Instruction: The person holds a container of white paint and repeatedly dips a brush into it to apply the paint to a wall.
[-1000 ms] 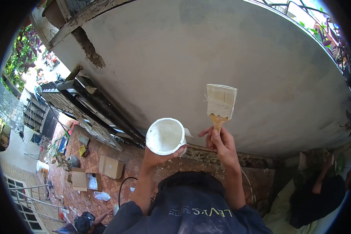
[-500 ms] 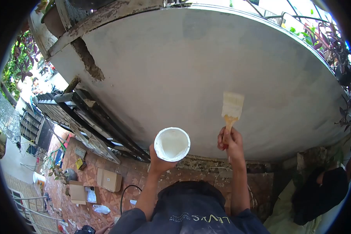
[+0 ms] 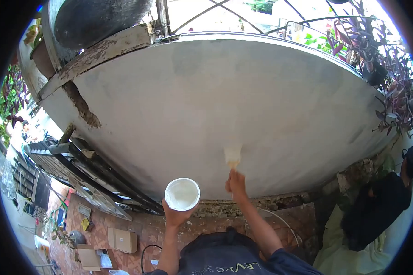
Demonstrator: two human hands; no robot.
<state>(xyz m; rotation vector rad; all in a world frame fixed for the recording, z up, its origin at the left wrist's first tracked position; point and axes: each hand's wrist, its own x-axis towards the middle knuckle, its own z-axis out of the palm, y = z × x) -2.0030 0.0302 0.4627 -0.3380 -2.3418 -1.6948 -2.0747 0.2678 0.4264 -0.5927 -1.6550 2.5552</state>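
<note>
Fingers of the right hand (image 3: 237,184) are closed around the handle of a brush (image 3: 233,158), gripping it low, so that much of the handle is hidden. The brush is in front of the wall (image 3: 206,101), at its lower middle, above and to the right of the tub (image 3: 182,194). Its long axis runs nearly upright in the view, with the bristles pointing up and away from the body and the handle down towards the wrist. The bristles are broad, flat and off-white, close to the wall in colour, and their tips blur into it; I cannot tell how firmly they press. Below them, the brush turns yellowish. Fingers of the left hand (image 3: 178,216) are wrapped around the tub from below, partly hidden by it. White and round-rimmed, the tub has its mouth facing the camera, showing white contents inside and marks on the rim. An open box (image 3: 89,259) and another box (image 3: 122,240) lie on the tiled floor (image 3: 149,227).
</note>
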